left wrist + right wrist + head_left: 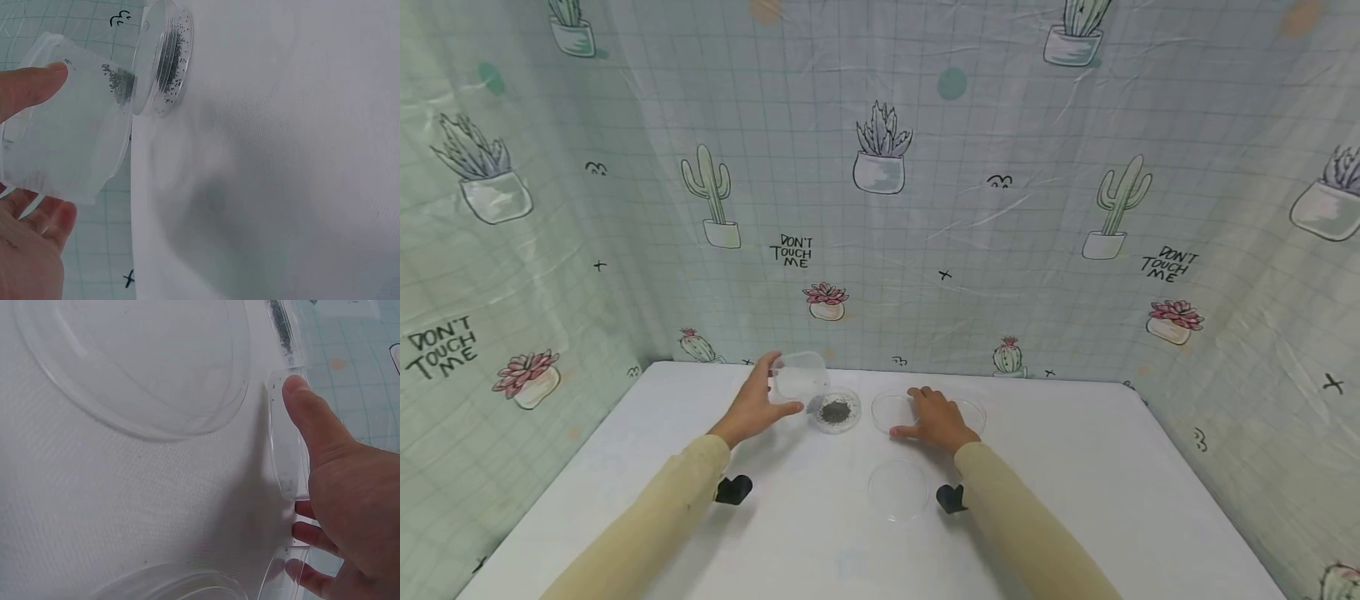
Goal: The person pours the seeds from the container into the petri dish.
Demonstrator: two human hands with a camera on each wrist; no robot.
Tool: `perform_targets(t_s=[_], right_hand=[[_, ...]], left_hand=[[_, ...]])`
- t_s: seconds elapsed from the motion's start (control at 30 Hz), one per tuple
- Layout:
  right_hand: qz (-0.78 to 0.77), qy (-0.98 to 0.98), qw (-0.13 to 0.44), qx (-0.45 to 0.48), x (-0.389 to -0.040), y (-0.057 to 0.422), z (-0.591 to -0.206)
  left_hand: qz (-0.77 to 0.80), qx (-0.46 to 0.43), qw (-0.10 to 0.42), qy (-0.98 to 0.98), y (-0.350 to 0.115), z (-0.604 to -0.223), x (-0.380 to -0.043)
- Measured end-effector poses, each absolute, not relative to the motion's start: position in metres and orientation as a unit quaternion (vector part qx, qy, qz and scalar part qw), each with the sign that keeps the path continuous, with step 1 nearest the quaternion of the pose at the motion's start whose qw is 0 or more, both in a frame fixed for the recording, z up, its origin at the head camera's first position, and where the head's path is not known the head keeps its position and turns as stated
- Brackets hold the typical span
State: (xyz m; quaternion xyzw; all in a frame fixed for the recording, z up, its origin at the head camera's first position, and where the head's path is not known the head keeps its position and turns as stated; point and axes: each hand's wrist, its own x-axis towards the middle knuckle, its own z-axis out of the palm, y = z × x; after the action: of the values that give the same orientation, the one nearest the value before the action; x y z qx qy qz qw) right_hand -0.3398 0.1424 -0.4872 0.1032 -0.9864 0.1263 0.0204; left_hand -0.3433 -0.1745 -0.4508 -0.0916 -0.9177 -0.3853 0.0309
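My left hand [758,402] grips a clear plastic tub [801,375], thumb on one side and fingers on the other. The tub is tilted, its lower edge close by a clear petri dish [855,422] of dark grey granules [835,412]. Some granules cling inside the tub's corner, as the left wrist view shows. My right hand [936,419] grips the edge of another clear petri dish [886,414], thumb at its near side and fingers toward the far side. A third clear dish [976,414] lies partly hidden behind this hand.
Nearer on the white table [805,542] lies another clear round dish [898,492]. A cactus-print cloth [940,317] rises behind the table's back edge and along both sides. Dark heart-shaped pieces [733,490] show beside both sleeves.
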Motion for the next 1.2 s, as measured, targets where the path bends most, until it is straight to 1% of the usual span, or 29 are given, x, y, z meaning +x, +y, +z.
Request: perform_targets(t_s=[0.3, 0.93, 1.2], right_hand=[[0.121, -0.988, 0.008, 0.097, -0.342, 0.143, -0.489], [0.112, -0.988, 0.013, 0.103, -0.344, 0.144, -0.49], [0.108, -0.988, 0.008, 0.106, -0.343, 0.144, -0.489]], left_hand=[[-0.388, -0.103, 0.033, -0.915, -0.17, -0.452, -0.345], [-0.38, -0.107, 0.031, -0.918, -0.156, -0.444, -0.344], [-0.377, -0.123, 0.042, -0.917, -0.15, -0.444, -0.343]])
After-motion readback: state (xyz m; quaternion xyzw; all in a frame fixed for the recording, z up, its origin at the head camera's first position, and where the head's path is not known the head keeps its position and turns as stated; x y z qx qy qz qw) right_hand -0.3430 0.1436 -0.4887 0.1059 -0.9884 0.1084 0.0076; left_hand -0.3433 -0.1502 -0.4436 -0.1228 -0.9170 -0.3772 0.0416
